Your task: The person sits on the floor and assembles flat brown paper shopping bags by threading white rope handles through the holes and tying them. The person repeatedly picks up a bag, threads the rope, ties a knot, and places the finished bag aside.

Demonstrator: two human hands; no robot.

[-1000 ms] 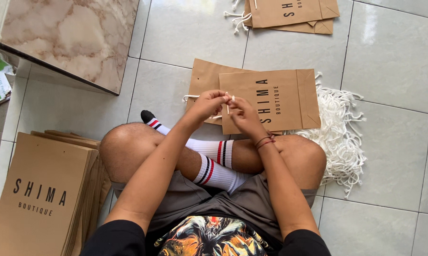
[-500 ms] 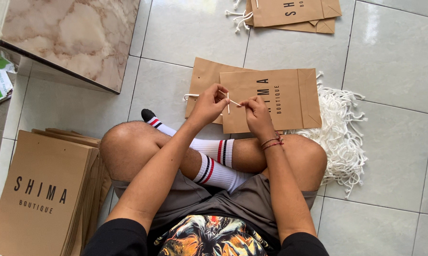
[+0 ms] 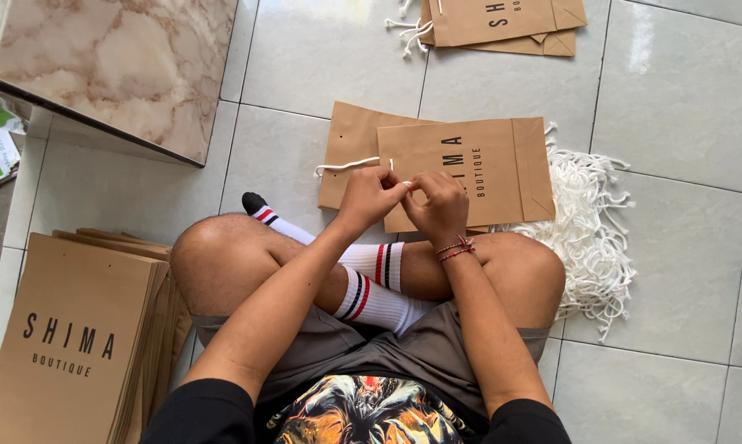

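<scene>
The left hand (image 3: 373,196) and right hand (image 3: 437,204) meet over the top edge of a flat brown paper bag (image 3: 470,168) that lies on the tiled floor (image 3: 684,99) just past the crossed legs. Both are pinched narrow on a white cord (image 3: 350,164), whose free end trails to the left over a second bag (image 3: 350,144) lying underneath.

As a judgement, the cord end could slip out of the fingertips or fray while it is worked at the bag's edge, because the grip is a fine pinch on a thin, soft strand. A hard pull could tear the paper near the punched edge. The loose tail could also catch on the lower bag and drag it askew.

The bags all lie folded flat, so nothing shows inside them. A tall stack of bags (image 3: 75,337) sits beside the left knee, and 2 or so more bags (image 3: 503,20) with cords lie further off. A heap of loose white cords (image 3: 589,230) rests beside the right knee, touching the worked bag
</scene>
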